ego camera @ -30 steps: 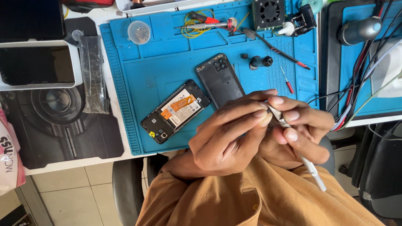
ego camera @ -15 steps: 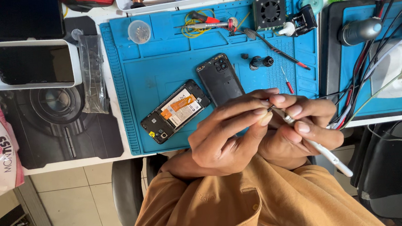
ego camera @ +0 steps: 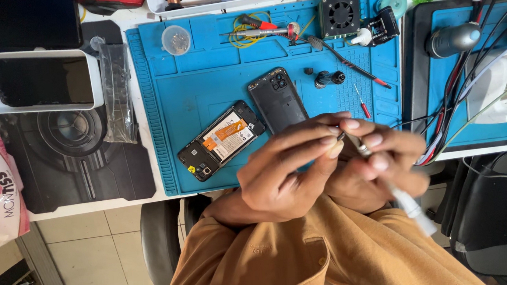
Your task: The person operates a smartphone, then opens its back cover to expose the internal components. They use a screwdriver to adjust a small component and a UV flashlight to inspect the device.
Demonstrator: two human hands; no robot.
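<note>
Both my hands meet in front of my chest, just below the table edge. My right hand (ego camera: 387,164) grips a thin tool with a white handle (ego camera: 411,208) that slants down to the right. My left hand (ego camera: 287,173) pinches the tool's metal tip (ego camera: 358,145) between thumb and fingers. Whether a small part sits at the tip is hidden. On the blue work mat (ego camera: 223,72) above the hands lie an opened black phone with its battery showing (ego camera: 221,140) and its black back cover (ego camera: 278,100).
The mat also holds a small red screwdriver (ego camera: 361,102), a black fan (ego camera: 340,14), a round clear dish (ego camera: 176,39) and loose tools. A phone rests on a white box (ego camera: 40,81) at the left, above a black pad (ego camera: 72,164). Cables (ego camera: 448,131) hang at the right.
The white handle has swung out to the right and my right hand has shifted with it. My left fingers stay pinched at the tip. Nothing on the mat has moved.
</note>
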